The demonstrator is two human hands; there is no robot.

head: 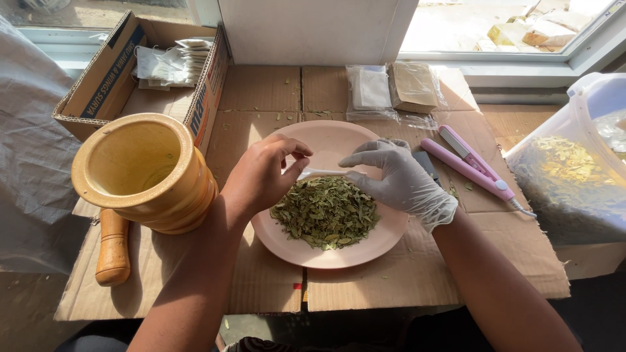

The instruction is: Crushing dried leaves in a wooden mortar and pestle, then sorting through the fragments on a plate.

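Both hands over the pink plate (385, 242) of dried leaves (325, 212).
I see bare left hand (264, 175) and gloved right hand (396, 175) each pinching an end of a small white sachet (321, 173), above the leaves; wooden mortar (145, 171) at left.

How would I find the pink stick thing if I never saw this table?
Start at the pink plate of dried leaves on the cardboard. Just right of it, beyond the gloved right hand, lies the pink tool: long, slim, hinged like tongs, corded.
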